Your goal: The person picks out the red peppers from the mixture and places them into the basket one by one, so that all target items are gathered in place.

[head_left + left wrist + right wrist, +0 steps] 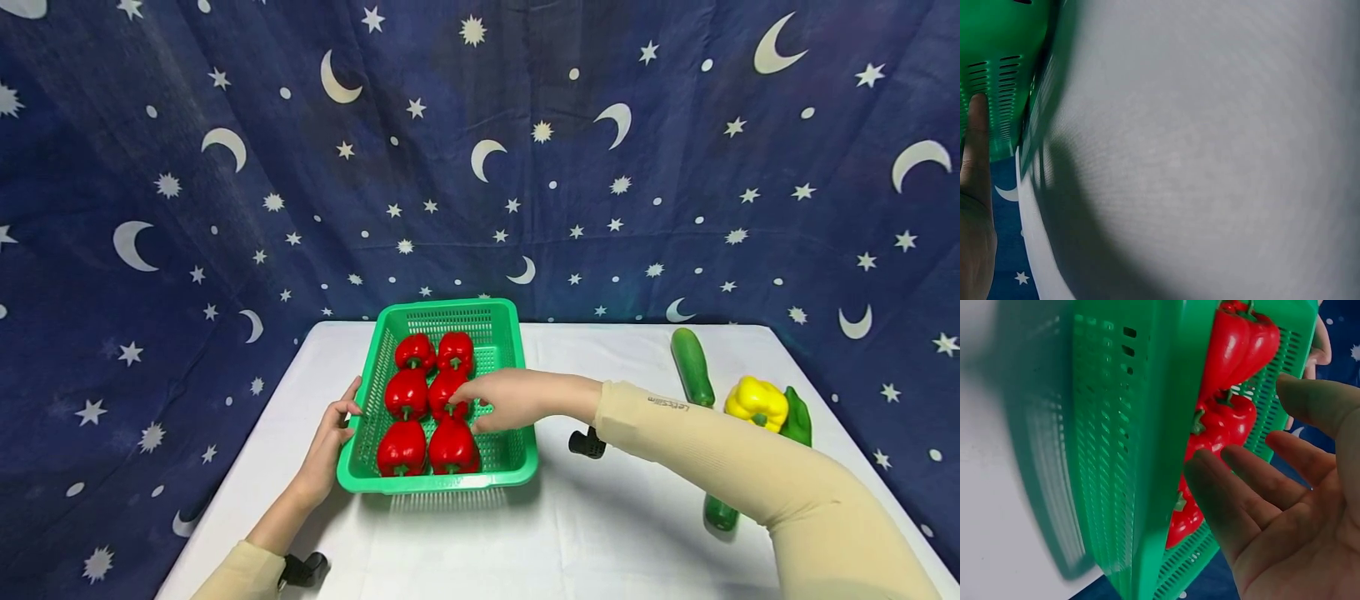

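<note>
A green plastic basket (pixel 480 481) with slotted walls holds several red bell peppers (pixel 402 448), arranged in two columns toward its left side. Over the right column, my right hand (pixel 506 398) reaches in from the right, its fingertips close to the middle red bell pepper (pixel 442 390). In the right wrist view its fingers (pixel 1257 481) are spread and slightly bent, with nothing between them. Fingertips of my left hand (pixel 324 446) touch the basket's left rim. One extended finger (pixel 977 128) lies against the slotted outer wall in the left wrist view.
On the right of the white table (pixel 585 533) lie a green zucchini (pixel 692 367), a yellow bell pepper (pixel 756 403) and a green pepper (pixel 798 418). Another green vegetable (pixel 722 512) is partly hidden beneath the right sleeve. A dark blue star-patterned curtain (pixel 435 167) hangs behind.
</note>
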The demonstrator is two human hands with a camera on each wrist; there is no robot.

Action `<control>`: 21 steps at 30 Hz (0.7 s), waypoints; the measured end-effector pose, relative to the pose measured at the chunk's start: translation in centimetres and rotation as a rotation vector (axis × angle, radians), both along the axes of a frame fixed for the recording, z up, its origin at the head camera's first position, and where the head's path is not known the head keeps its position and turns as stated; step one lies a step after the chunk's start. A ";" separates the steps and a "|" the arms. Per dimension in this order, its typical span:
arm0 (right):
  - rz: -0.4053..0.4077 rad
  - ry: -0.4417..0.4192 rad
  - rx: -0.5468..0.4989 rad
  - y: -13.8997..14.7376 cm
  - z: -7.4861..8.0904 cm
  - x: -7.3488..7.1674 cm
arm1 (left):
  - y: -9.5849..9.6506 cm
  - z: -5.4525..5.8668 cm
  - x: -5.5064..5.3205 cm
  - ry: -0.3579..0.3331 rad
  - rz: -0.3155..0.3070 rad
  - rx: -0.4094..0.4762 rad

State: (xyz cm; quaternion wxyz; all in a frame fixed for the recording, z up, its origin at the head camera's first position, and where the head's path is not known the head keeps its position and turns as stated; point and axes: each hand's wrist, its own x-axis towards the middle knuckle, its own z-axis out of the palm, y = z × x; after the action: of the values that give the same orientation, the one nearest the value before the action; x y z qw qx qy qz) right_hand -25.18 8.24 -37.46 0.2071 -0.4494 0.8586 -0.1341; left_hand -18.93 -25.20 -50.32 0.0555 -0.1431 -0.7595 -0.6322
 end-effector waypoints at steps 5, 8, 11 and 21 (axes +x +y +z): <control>-0.008 -0.009 -0.035 0.7 0.3 0.2 | -0.1 -0.1 0.1 -0.004 -0.003 0.005; -0.019 -0.014 -0.057 1.2 0.3 0.3 | -0.2 -0.2 0.1 -0.012 -0.002 0.007; -0.046 -0.013 -0.066 1.9 0.5 0.5 | -0.3 -0.3 0.1 -0.018 -0.007 0.009; -0.142 0.030 -0.099 5.1 1.1 0.9 | -0.2 -0.3 0.1 -0.013 -0.003 0.018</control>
State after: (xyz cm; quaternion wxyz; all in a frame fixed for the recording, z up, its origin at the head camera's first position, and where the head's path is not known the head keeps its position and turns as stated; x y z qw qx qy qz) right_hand -24.31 13.37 -36.31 0.1617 -0.3992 0.8835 -0.1840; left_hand -18.81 -25.37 -50.60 0.0508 -0.1397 -0.7539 -0.6400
